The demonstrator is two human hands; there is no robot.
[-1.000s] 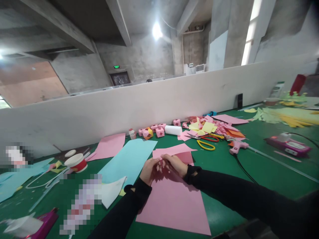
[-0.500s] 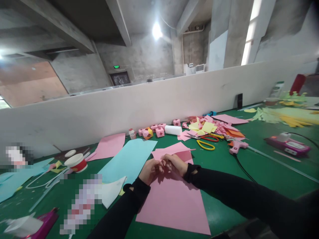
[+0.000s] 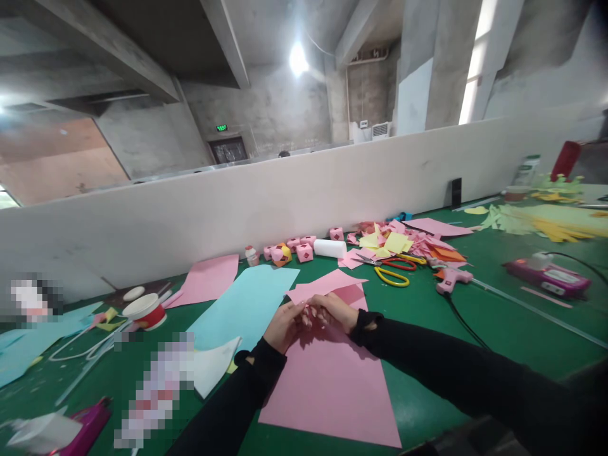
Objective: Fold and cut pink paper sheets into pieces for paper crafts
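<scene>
A large sheet of pink paper (image 3: 332, 392) lies on the green table in front of me. Its far end (image 3: 335, 285) is bent over into a flap that stands a little off the sheet. At the edge of this flap my left hand (image 3: 287, 324) has its fingers curled and pinched together. Close against it, my right hand (image 3: 335, 311) is closed on the same edge, with the fingertips of both hands nearly touching. The fingers partly hide the paper between them. Left of the pink sheet lies a light blue sheet (image 3: 247, 297).
Beyond the sheet sit several folded pink paper cubes (image 3: 304, 253), a white roll (image 3: 330, 248), yellow-handled scissors (image 3: 392, 277) and a heap of paper scraps (image 3: 394, 240). A pink glue gun (image 3: 453, 280) with its cord lies at right. A paper cup (image 3: 146, 311) stands left.
The flap at the far end of the pink paper has shifted slightly, its right corner now a little lower and further left. Both hands stay almost in the same place.
</scene>
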